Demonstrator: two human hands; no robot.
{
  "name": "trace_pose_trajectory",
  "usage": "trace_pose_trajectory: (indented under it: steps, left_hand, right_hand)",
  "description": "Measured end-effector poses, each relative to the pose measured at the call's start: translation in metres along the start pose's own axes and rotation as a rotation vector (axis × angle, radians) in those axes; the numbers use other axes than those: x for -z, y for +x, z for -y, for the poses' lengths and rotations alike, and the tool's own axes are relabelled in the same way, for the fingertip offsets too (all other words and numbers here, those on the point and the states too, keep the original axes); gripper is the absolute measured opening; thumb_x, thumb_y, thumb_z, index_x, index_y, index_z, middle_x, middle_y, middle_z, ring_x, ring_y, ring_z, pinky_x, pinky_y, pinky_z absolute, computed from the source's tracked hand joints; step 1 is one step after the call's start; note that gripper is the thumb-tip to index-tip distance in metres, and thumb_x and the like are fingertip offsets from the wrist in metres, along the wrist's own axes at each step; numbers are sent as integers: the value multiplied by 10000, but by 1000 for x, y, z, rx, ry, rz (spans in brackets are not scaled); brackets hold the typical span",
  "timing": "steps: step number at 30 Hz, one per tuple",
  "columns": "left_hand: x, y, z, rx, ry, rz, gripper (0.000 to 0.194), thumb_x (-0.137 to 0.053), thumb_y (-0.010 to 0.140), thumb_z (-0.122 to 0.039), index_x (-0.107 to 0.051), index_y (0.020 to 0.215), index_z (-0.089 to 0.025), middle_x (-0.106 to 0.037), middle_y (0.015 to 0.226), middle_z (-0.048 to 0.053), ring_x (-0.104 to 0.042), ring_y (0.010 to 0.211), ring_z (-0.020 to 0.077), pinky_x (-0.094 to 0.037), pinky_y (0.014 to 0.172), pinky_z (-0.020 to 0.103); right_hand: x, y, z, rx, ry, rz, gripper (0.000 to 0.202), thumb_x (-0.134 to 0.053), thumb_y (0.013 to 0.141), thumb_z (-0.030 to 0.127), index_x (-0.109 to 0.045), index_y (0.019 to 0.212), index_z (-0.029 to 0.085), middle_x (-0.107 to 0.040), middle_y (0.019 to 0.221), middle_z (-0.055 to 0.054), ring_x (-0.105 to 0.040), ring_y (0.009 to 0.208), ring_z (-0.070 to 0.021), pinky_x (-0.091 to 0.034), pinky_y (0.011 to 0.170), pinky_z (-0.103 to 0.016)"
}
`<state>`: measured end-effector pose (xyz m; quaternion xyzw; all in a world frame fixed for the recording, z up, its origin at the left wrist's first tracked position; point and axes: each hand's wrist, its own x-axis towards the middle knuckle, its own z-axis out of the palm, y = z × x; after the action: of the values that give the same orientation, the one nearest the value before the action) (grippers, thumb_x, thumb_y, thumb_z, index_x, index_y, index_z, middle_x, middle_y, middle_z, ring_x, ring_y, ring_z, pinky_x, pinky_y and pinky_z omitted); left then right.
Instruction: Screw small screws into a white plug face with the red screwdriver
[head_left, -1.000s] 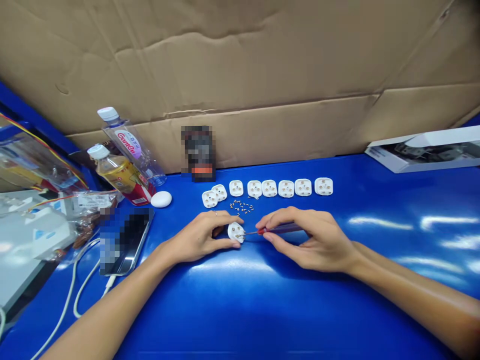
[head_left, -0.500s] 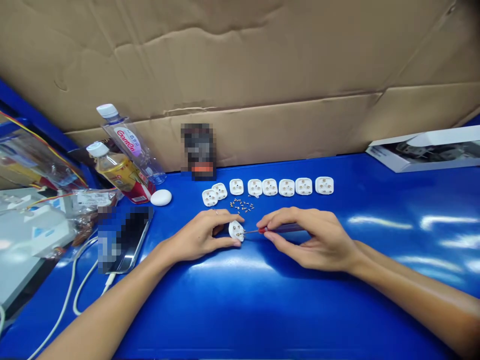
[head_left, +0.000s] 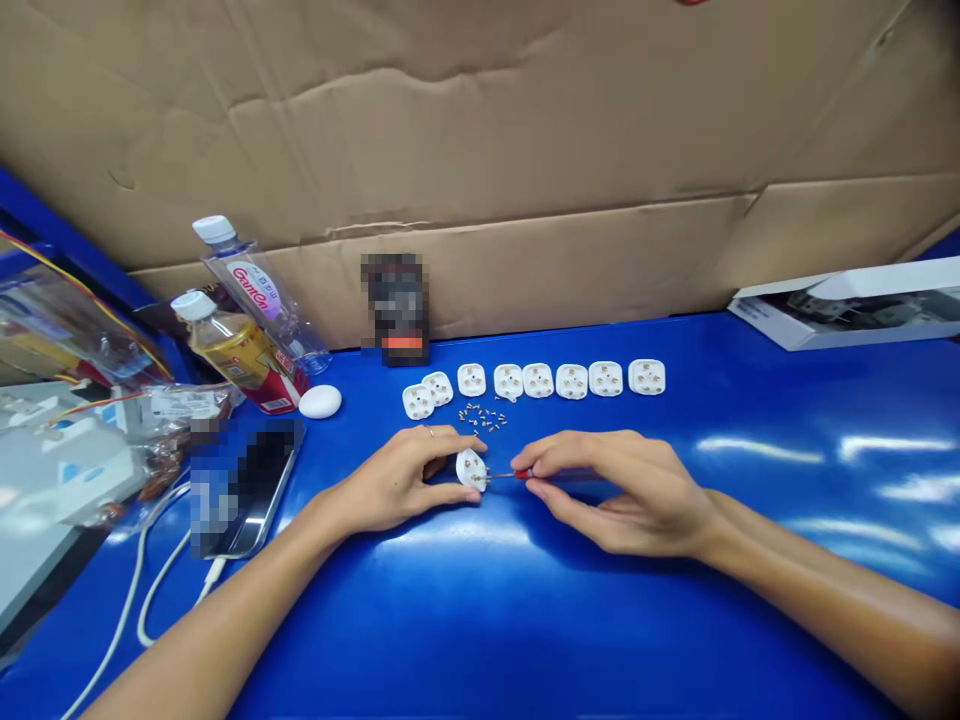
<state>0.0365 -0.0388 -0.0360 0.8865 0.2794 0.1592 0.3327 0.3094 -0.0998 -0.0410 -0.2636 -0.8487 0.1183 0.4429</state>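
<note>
My left hand [head_left: 397,475] grips a small white plug part [head_left: 469,467] on its edge on the blue table [head_left: 525,620]. My right hand [head_left: 622,490] holds a thin red-handled screwdriver [head_left: 525,473] whose tip touches the face of that plug part. Just beyond my hands lies a small heap of tiny brass screws [head_left: 484,414]. Behind the screws, several more white plug parts [head_left: 538,380] lie in a row with brass contacts facing up.
A cardboard wall [head_left: 480,150] stands at the back. Two drink bottles [head_left: 244,345], a white oval puck [head_left: 320,401], a phone [head_left: 244,480] with a white cable [head_left: 150,600] and bagged items are at the left. A white box [head_left: 847,305] lies at the far right.
Both hands stay on the plug part and screwdriver. My right fingers have shifted slightly along the screwdriver handle, and the view has dipped a little.
</note>
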Motion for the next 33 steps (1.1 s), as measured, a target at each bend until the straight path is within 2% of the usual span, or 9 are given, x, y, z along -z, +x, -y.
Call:
trace_pose_trajectory:
  steps: [4, 10, 20, 33]
  left_hand:
    - [0, 0, 1, 1, -12, 8, 454, -770, 976, -432, -703, 1358, -196, -759, 1060, 57, -674, 888, 186, -474, 797, 278]
    - [0, 1, 1, -2, -7, 0, 494, -755, 979, -473, -704, 1375, -182, -743, 993, 48, -596, 736, 147, -454, 725, 267]
    - [0, 1, 0, 14, -28, 4, 527, -746, 976, -505, -697, 1385, -178, -722, 972, 49, -561, 709, 141, -447, 690, 256]
    - [0, 0, -1, -12, -8, 1, 522, -737, 991, -476, -682, 1411, -171, -754, 1027, 70, -649, 820, 177, -482, 756, 278]
  right_hand:
    - [1, 1, 0, 8, 4, -5, 213, -690, 943, 65, -668, 1098, 209, -839, 1016, -41, -830, 906, -179, -663, 804, -232]
    - [1, 0, -1, -12, 6, 11, 203, -678, 960, 74, -663, 1110, 210, -838, 1019, -44, -829, 920, -180, -664, 806, -236]
    - [1, 1, 0, -28, 17, 13, 213, -668, 962, 83, -666, 1117, 230, -839, 1008, -32, -832, 913, -188, -675, 792, -247]
    - [2, 1, 0, -19, 18, 4, 193, -672, 967, 87, -668, 1109, 218, -840, 1014, -45, -831, 900, -184, -681, 780, -250]
